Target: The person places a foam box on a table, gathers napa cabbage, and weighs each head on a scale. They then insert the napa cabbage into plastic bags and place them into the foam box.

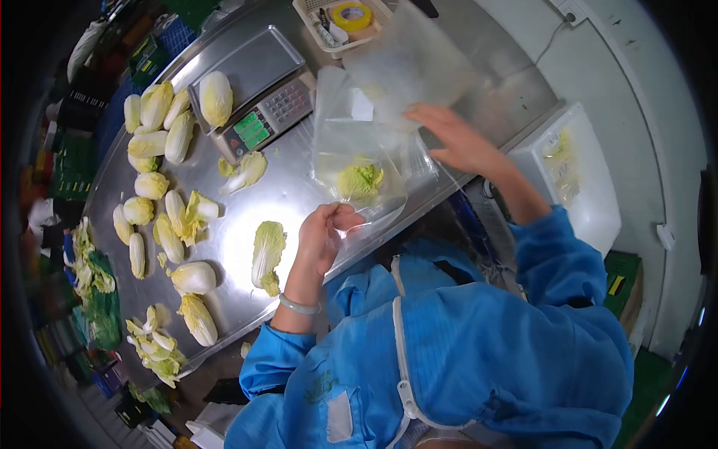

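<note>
A clear plastic bag [329, 142] lies near the table's front edge, with a napa cabbage [360, 179] showing through its film. My left hand [329, 230] is closed at the bag's near edge, fingers curled around the film. Over the bag's right side, my right hand [462, 142] reaches out with fingers stretched and thumb apart. Beyond its fingertips is a hazy, blurred plastic sheet [419, 63]. A loose cabbage leaf [267, 254] rests on the metal table left of my left hand.
A scale [258, 112] with lit green displays stands behind the bag; a cabbage [216, 99] sits at its left edge. Several more cabbages [179, 142] spread across the table's left side. A basket [340, 41] holds yellow tape. At right is a white foam box [572, 179].
</note>
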A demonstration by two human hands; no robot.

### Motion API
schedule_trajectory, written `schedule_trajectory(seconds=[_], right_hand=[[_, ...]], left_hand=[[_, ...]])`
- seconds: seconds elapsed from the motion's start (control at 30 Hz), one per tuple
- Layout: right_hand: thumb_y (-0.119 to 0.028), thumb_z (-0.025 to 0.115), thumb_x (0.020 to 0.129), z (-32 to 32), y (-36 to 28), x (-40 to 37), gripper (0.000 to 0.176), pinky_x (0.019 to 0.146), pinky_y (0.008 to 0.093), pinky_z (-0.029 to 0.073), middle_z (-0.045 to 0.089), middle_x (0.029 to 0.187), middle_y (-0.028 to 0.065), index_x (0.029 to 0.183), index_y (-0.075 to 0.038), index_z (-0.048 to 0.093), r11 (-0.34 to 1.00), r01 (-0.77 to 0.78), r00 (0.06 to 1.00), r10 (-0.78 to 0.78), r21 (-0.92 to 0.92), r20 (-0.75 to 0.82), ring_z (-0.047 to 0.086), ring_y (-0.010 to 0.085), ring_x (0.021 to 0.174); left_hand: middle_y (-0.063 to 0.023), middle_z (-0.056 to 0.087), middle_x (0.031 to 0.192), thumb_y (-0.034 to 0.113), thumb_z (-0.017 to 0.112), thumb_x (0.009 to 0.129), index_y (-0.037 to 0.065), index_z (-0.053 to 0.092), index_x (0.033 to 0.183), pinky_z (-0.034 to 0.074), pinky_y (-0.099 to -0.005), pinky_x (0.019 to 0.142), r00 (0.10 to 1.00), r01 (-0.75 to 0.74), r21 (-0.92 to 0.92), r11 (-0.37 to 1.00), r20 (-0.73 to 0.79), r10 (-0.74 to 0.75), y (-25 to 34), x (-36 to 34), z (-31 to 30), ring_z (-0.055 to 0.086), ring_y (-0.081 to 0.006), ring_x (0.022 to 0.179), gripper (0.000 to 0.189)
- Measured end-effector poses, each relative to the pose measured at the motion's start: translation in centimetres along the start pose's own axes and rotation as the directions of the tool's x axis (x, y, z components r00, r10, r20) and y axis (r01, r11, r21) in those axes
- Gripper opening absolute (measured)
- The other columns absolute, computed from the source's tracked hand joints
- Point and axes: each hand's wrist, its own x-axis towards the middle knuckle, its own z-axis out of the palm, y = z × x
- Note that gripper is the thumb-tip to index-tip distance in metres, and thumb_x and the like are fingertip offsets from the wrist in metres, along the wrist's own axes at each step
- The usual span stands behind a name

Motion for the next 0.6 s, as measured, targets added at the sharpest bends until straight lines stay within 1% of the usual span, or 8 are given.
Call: schedule_trajectory(seconds=[0.07,0.17,0.27,0.37,0.43,0.47,0.53,0.6], right_hand=[[-0.004,0.07,0.072,3.3,-0.7,2.4,0.043,0.104,0.0381,0.036,0.056,0.128,0.0109,0.114,-0.007,0.061,0.904,0.032,0.995,-0.069,0.426,0.072,0.048,0.027,0.124],[-0.009,0.072,0.077,6.2,-0.1,5.2,0.021,0.098,0.0345,0.041,0.064,0.114,0.0092,0.096,-0.003,0.066,0.792,0.019,0.946,-0.213,0.611,0.246,0.057,0.024,0.109],[-0.007,0.07,0.079,5.7,0.5,4.2,0.007,0.095,0.034,0.043,0.066,0.111,0.0069,0.084,-0.004,0.067,0.758,-0.082,0.992,-0.001,0.647,0.128,0.06,0.0212,0.1],[-0.006,0.069,0.079,5.1,2.6,-1.5,0.006,0.095,0.0335,0.042,0.066,0.11,0.0046,0.086,-0.005,0.068,0.773,0.109,0.994,-0.097,0.625,-0.053,0.058,0.0209,0.103],[-0.006,0.068,0.078,5.9,4.1,-6.8,0.007,0.1,0.036,0.04,0.067,0.108,0.0063,0.085,-0.005,0.068,0.85,0.189,0.981,-0.19,0.491,-0.048,0.054,0.023,0.113],[-0.005,0.068,0.076,7.4,4.3,-9.4,0.009,0.1,0.0369,0.04,0.066,0.111,0.0067,0.085,-0.006,0.07,0.879,0.093,0.992,-0.123,0.467,0.034,0.051,0.0254,0.117],[-0.002,0.066,0.076,10.0,5.9,-14.0,0.013,0.1,0.0377,0.04,0.065,0.114,0.0076,0.087,-0.006,0.07,0.928,0.103,0.98,-0.156,0.358,0.121,0.051,0.0275,0.117],[0.0,0.064,0.077,10.1,5.8,-16.2,0.017,0.099,0.0375,0.041,0.064,0.116,0.0086,0.092,-0.006,0.07,0.942,0.104,0.988,-0.135,0.319,0.077,0.051,0.0285,0.116]], left_hand=[[-0.014,0.068,0.087,0.025,0.041,0.096,0.001,0.06,0.096,0.05,-0.0319,0.077,1.0,-0.017,-0.008,1.0,-0.005,0.017,0.1,0.3,0.2,0.063,-0.0215,0.078,0.031],[-0.0165,0.068,0.088,0.023,0.04,0.097,-0.003,0.059,0.099,0.051,-0.0335,0.079,0.994,-0.104,0.012,0.994,-0.024,0.105,0.4,0.4,0.5,0.064,-0.0244,0.08,0.032],[-0.0179,0.068,0.091,0.024,0.041,0.098,-0.005,0.057,0.103,0.05,-0.0341,0.081,0.979,-0.182,-0.017,0.983,-0.096,0.179,-1.1,-1.0,0.6,0.065,-0.0256,0.083,0.033],[-0.0181,0.068,0.094,0.025,0.043,0.097,-0.005,0.057,0.106,0.049,-0.0316,0.081,0.967,-0.234,-0.015,0.972,-0.109,0.231,-5.0,-3.6,0.1,0.065,-0.0244,0.084,0.035],[-0.0184,0.068,0.096,0.025,0.044,0.096,-0.006,0.058,0.111,0.05,-0.029,0.076,0.976,-0.117,-0.051,0.992,-0.192,0.106,-9.1,-4.4,0.4,0.065,-0.0219,0.083,0.037],[-0.0188,0.068,0.097,0.025,0.044,0.096,-0.006,0.057,0.113,0.05,-0.0285,0.074,0.977,-0.057,-0.094,0.994,-0.212,0.036,-12.1,-3.9,-0.1,0.065,-0.0212,0.083,0.038],[-0.0184,0.067,0.103,0.025,0.04,0.098,-0.007,0.056,0.116,0.053,-0.0321,0.079,0.992,-0.007,-0.152,0.988,-0.126,-0.012,-17.4,-3.3,-0.8,0.066,-0.0224,0.087,0.039],[-0.0182,0.067,0.104,0.027,0.039,0.099,-0.006,0.056,0.117,0.053,-0.0338,0.082,0.981,0.055,-0.129,0.99,-0.179,-0.078,-20.6,-3.2,-0.4,0.066,-0.0238,0.089,0.041]])
